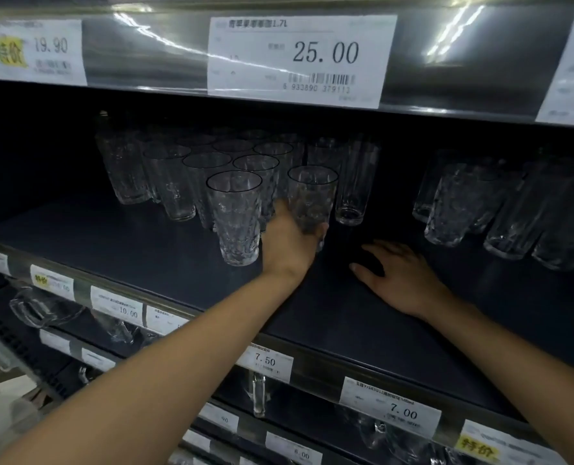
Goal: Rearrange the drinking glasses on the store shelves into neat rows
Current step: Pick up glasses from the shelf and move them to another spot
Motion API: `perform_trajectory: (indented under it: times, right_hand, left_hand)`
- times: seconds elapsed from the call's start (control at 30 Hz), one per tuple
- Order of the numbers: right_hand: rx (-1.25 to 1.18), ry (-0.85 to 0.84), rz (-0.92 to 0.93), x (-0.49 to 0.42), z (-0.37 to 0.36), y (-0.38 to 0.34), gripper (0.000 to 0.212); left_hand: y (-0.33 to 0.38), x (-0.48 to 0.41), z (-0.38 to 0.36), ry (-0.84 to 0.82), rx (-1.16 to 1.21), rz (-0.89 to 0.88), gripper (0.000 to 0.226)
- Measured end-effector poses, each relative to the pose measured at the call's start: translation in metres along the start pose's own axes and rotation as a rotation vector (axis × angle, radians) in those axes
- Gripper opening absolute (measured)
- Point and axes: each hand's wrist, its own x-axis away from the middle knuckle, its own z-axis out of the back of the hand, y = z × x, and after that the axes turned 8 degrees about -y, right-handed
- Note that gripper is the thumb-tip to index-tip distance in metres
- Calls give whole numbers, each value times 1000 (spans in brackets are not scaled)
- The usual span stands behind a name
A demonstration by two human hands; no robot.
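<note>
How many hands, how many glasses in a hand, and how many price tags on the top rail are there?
Hands: 2, left hand and right hand.
Glasses in a hand: 1, the glass the left hand grips.
Price tags on the top rail: 3, the 19.90 tag, the 25.00 tag, the cut-off tag at the right.
Total: 6.

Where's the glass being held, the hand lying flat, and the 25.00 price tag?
held glass [312, 196], head view, its dimpled side wall.
right hand [401, 275], head view, back of the hand.
25.00 price tag [300, 60], head view, middle of the white label.
</note>
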Motion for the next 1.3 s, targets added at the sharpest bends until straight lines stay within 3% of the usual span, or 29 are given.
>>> perform_trajectory:
  times: [0.23, 0.5, 0.9, 1.1, 1.3]
  right_hand:
    - [-7, 7, -3, 0, 1, -1, 66]
    - [8, 6, -6, -1, 3, -3, 64]
    - [9, 17, -2, -2, 1, -2, 66]
    - [7, 23, 5, -3, 0, -1, 67]
    - [6, 21, 4, -3, 0, 0, 68]
  left_hand:
    - [-19, -34, -17, 36, -43, -51, 56]
    - [-26, -55, -26, 22, -239, -129, 75]
    - [-30, -74, -32, 41, -181, -73, 77]
    - [-27, -74, -33, 30, -121, -55, 63]
    - [-27, -75, -34, 30, -172, -47, 70]
